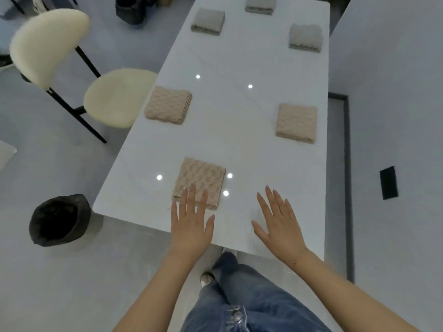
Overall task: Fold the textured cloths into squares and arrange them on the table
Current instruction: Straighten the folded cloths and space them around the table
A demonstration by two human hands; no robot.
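Both hands are spread flat and hold nothing: the left hand [191, 226] has fingertips over the near edge of the nearest beige, bumpy-textured folded cloth square [200, 182], the right hand [279, 224] lies beside it above the bare white bench [239, 140]. Pressing evenly should flatten the fold without shifting it. Farther along lie two beige squares [167, 105] [296, 122], then three grey squares [208, 21] towards the far end.

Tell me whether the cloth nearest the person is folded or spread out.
Folded. The nearest beige cloth lies as a compact square with stacked layers showing along its near edge.
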